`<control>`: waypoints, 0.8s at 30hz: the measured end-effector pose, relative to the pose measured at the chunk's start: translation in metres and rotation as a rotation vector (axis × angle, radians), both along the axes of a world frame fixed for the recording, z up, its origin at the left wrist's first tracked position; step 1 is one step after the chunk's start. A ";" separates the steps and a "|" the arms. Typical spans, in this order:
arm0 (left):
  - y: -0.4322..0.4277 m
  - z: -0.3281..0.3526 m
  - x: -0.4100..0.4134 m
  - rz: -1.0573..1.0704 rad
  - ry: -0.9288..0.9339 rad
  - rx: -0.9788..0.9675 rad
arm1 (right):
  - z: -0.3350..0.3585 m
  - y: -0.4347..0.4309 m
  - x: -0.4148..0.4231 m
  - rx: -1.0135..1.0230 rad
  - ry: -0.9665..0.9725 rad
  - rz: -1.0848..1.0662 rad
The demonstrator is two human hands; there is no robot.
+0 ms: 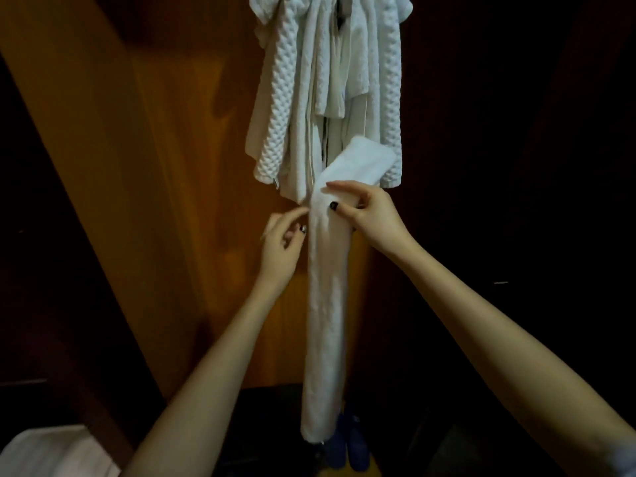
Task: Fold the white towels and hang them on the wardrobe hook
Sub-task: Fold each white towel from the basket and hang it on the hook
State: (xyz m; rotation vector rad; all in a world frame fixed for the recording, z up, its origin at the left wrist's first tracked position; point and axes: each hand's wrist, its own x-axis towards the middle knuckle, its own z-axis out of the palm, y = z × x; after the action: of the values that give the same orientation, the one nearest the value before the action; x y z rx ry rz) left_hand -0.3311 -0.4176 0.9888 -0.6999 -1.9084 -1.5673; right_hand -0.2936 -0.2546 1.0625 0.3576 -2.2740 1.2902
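The right hand [370, 211] pinches a long folded towel [327, 304] near its top, and the strip hangs straight down in front of the wooden wardrobe panel [192, 166]. The left hand [280, 244] touches the strip's edge with loosely curled fingers; whether it grips is unclear. Just above, the hung towels [327, 80] dangle in a bunch.

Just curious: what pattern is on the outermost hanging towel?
The outermost hanging towel is white with raised waffle-like bumps; head view.
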 end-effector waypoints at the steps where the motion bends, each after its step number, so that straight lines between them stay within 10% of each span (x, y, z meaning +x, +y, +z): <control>1: -0.001 -0.020 0.006 -0.034 -0.081 0.012 | -0.002 -0.001 0.000 0.024 -0.005 -0.008; 9: 0.015 -0.132 0.058 -0.238 -0.621 0.171 | -0.018 -0.002 0.017 0.122 -0.034 -0.047; 24: 0.066 -0.114 0.091 -0.240 -1.041 0.911 | -0.009 0.028 0.061 -0.189 -0.001 -0.156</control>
State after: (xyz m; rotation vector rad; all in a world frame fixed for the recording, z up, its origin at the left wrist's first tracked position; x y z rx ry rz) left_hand -0.2397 -0.3515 0.8749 0.4002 -1.3451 -2.9885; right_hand -0.2327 -0.2263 1.0533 0.1105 -2.1128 1.4080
